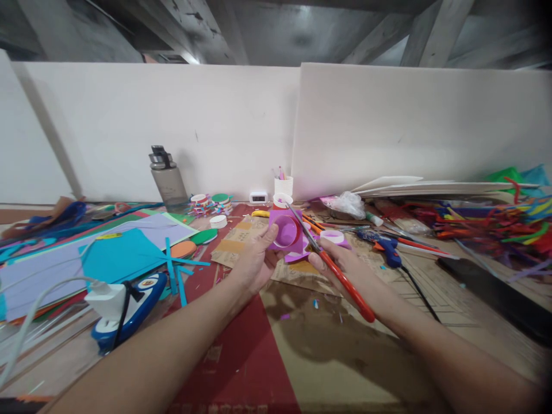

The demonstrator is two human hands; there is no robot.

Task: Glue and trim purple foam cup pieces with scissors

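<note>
My left hand (259, 259) is closed on a purple sheet (278, 214), thumb in front. A round purple piece with a raised rim (286, 232) sits against that sheet, held with it. My right hand (340, 259) grips red-handled scissors (345, 282), their blades pointing up and left alongside the sheet's right edge. Whether the blades touch the sheet I cannot tell. Just beyond the right fingers is a white ring with purple inside (332, 237). More purple pieces (297, 248) lie below and behind the held sheet.
Blue paper (123, 256) and a power strip (129, 313) lie at left. A bottle (169, 181) stands by the white wall, near stacked lids (221, 201) and a pen cup (283, 186). At right are a blue glue gun (388, 250), a black slab (491, 296) and colourful strips (517, 230).
</note>
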